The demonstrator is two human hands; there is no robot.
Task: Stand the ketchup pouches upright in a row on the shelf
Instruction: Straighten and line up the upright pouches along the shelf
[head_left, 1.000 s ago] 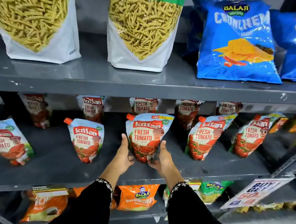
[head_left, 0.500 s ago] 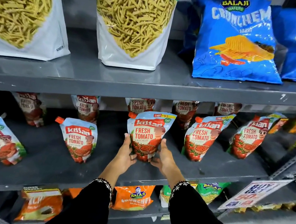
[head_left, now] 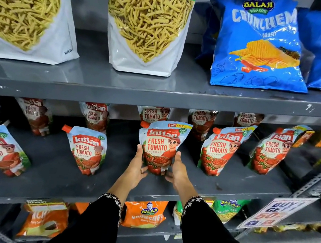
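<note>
Ketchup pouch between my palms on the grey shelf

My left hand (head_left: 137, 170) and right hand (head_left: 178, 174) press the lower sides of the ketchup pouch (head_left: 161, 144); it stands upright on the shelf (head_left: 53, 167); other pouches (head_left: 86, 149) stand either side.

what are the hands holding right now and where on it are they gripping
Both hands hold one ketchup pouch standing on the middle shelf. The left hand and right hand cup its lower sides near the base, one on each side.

On the middle shelf (head_left: 53, 167), front ketchup pouches (head_left: 87, 149) stand before a back row (head_left: 200, 119), under sev bags (head_left: 147, 24).
</note>
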